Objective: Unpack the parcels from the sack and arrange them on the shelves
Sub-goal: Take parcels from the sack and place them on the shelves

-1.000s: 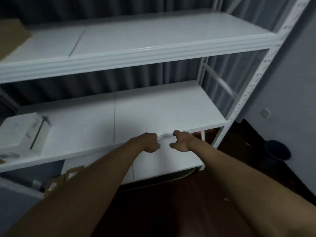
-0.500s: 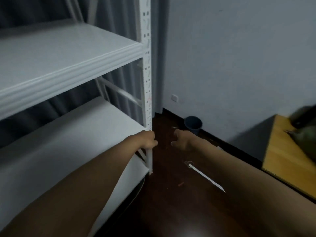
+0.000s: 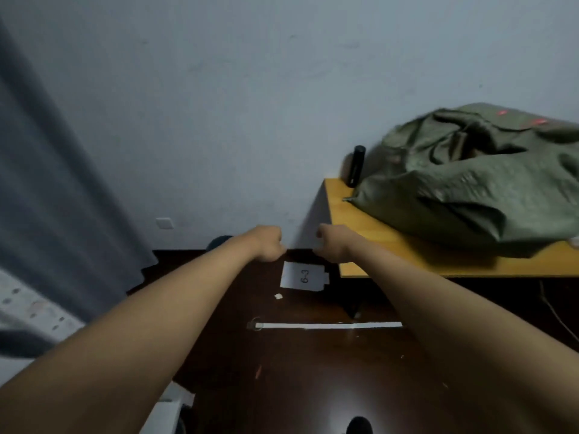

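Note:
A crumpled olive-green sack (image 3: 476, 180) lies on a yellow wooden table (image 3: 376, 245) at the right, its mouth facing up. No parcel shows outside it. My left hand (image 3: 268, 245) and my right hand (image 3: 332, 245) are stretched out side by side in mid-air, left of the table's corner, both with fingers curled and holding nothing. Only a corner of the white shelf post (image 3: 28, 305) shows at the lower left.
A black cylinder (image 3: 355, 166) stands on the table's back corner by the wall. On the dark floor lie a white paper marked 6-3 (image 3: 302, 276) and a white strip (image 3: 329, 325). A grey curtain (image 3: 47, 183) hangs at the left; a dark bin (image 3: 219, 242) sits by the wall.
My view has swung right, from the white shelves past the wall to the table with the sack. Both hands stayed curled and empty in front of me.

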